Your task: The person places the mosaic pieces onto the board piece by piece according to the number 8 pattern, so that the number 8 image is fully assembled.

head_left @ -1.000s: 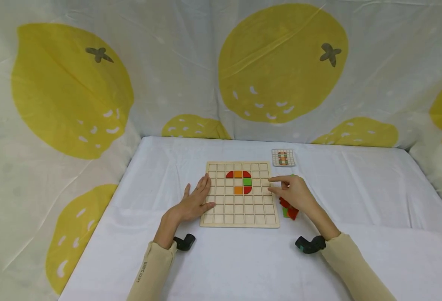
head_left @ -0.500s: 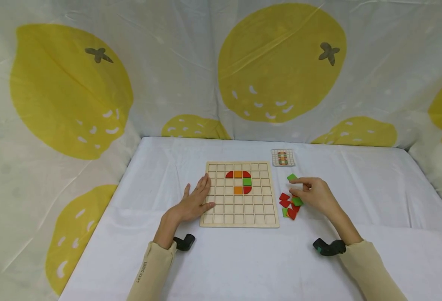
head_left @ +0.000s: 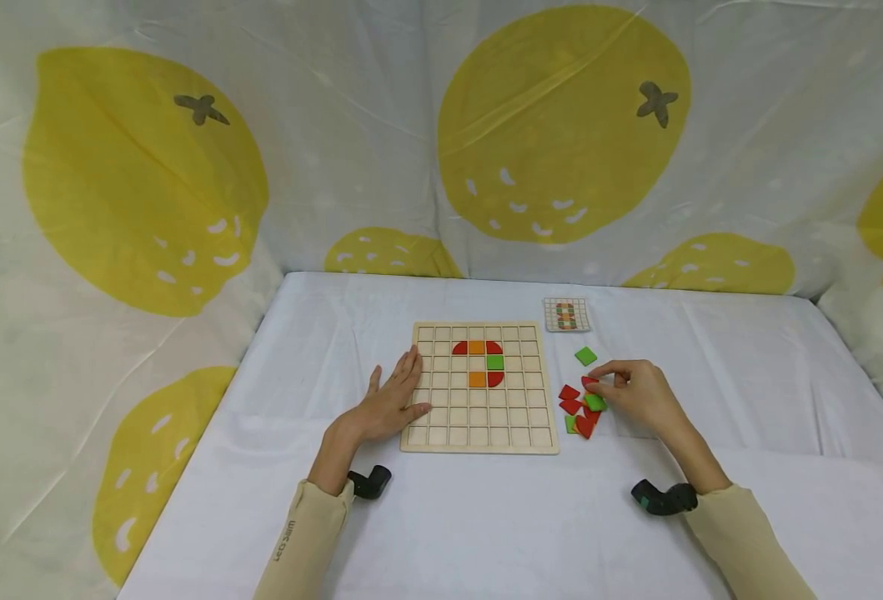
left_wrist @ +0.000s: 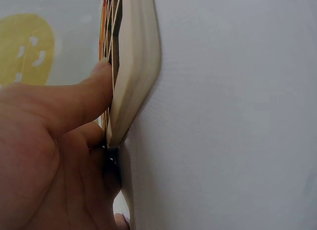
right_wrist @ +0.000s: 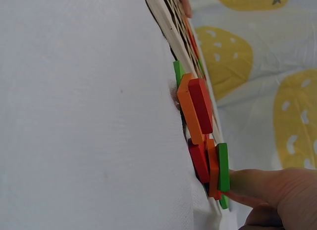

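A square wooden grid board point(head_left: 519, 417) lies flat on the table with several coloured tiles set in its cells: red rounded ones, orange squares and a green square. My left hand point(head_left: 387, 407) rests along its left edge with fingers extended; in the left wrist view the thumb point(left_wrist: 84, 98) lies on the board's rim point(left_wrist: 138, 56). To the board's right, my right hand point(head_left: 642, 396) pinches a red rounded tile point(head_left: 588, 380) between thumb and index finger, at the far side of a small pile of loose tiles point(head_left: 583, 427). In the right wrist view that red tile is hidden.
A small pattern card point(head_left: 566, 315) lies beyond the board's far right corner. One green square tile point(head_left: 586, 356) sits apart between card and pile. A green tile point(right_wrist: 223, 166) tops stacked orange and red ones. A lemon-print cloth point(head_left: 381, 167) hangs behind the table.
My right hand has moved right from the board's edge, past the lone green tile, to the pile, and now pinches a red tile. My left hand has stayed in place.
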`<state>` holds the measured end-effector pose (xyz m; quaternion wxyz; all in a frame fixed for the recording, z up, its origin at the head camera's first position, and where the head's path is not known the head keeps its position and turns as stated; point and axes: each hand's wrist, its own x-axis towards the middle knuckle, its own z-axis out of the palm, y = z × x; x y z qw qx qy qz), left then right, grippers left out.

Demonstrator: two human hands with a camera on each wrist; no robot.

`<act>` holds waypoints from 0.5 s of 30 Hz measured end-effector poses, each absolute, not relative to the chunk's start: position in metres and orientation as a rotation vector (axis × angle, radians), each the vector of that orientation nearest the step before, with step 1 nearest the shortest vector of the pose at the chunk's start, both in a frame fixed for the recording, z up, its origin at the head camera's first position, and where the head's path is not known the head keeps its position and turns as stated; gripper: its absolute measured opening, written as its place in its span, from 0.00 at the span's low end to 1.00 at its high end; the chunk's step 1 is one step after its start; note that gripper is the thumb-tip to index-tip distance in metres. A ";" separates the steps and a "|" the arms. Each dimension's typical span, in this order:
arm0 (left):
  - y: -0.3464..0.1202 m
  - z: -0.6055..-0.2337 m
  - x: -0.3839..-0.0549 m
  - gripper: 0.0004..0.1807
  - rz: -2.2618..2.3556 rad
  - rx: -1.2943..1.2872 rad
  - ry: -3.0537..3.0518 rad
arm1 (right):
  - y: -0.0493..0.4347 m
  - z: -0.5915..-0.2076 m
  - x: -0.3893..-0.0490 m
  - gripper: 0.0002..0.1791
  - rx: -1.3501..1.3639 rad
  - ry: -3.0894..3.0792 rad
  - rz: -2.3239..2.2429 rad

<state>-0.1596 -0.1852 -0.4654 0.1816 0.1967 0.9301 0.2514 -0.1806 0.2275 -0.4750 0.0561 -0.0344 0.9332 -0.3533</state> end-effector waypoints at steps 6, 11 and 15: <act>-0.185 -0.465 -0.160 0.46 0.730 0.556 2.618 | 0.224 -0.479 -0.182 0.14 -0.121 2.820 -1.109; -0.185 -0.466 -0.160 0.47 0.750 0.557 2.609 | 0.221 -0.481 -0.184 0.14 -0.165 2.819 -1.146; -0.186 -0.469 -0.160 0.48 0.767 0.545 2.599 | 0.222 -0.481 -0.183 0.16 -0.149 2.826 -1.130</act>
